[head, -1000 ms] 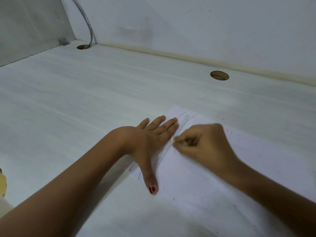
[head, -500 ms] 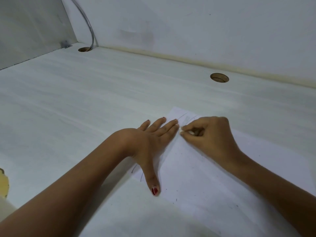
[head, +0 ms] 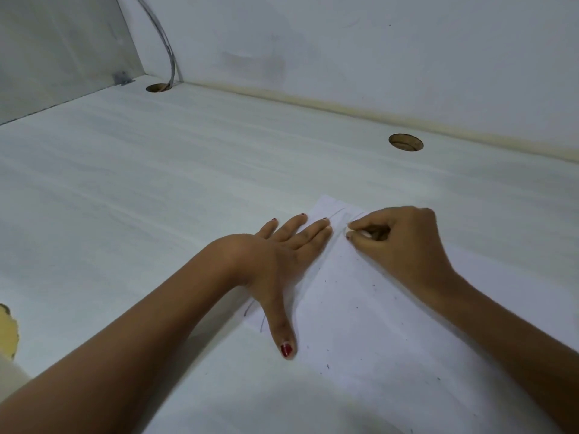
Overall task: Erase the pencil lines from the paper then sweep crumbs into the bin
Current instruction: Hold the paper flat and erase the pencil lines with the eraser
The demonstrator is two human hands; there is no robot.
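Observation:
A white sheet of paper (head: pixel 369 311) lies on the pale desk. My left hand (head: pixel 282 255) rests flat on the sheet's left edge, fingers spread, thumb pointing toward me. My right hand (head: pixel 401 242) is closed around a small white eraser (head: pixel 360 234), pressing it on the paper near the far corner. Faint pencil lines (head: pixel 336 212) show by that corner, and pencil lines (head: pixel 253 311) also show beside my left thumb. Dark eraser crumbs (head: pixel 357 308) are scattered over the sheet. No bin is in view.
The desk (head: pixel 156 189) runs back to a white wall. Two round cable holes sit in it, a cable hole (head: pixel 405 141) at the back right and a cable hole (head: pixel 158 88) at the back left with a grey cable (head: pixel 163 36). A yellowish object (head: pixel 7 330) shows at the left edge.
My right hand has slid with the eraser away from me along the paper toward its far corner. My left hand has stayed flat on the sheet.

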